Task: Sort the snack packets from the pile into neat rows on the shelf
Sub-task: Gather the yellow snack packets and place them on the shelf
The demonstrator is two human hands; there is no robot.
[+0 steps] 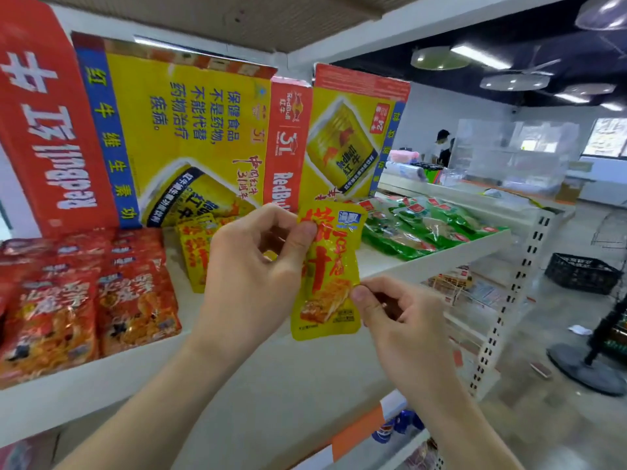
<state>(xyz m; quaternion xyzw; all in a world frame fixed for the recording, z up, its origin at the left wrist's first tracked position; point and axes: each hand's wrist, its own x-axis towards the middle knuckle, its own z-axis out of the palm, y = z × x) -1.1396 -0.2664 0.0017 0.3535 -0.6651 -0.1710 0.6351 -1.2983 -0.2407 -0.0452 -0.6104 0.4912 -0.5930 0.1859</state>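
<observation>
Snack packets filled the white shelf [424,262]: Red Bull cartons [190,130] stood across the upper left, red packets [84,300] lay at left, green packets [420,228] at right, yellow packets [196,252] mid-frame. Left hand [251,273] pinched the top of one upright yellow packet [325,279] at centre frame, in front of the shelf; right hand [403,327] pinched its lower right edge. Both grips clenched on it.
</observation>
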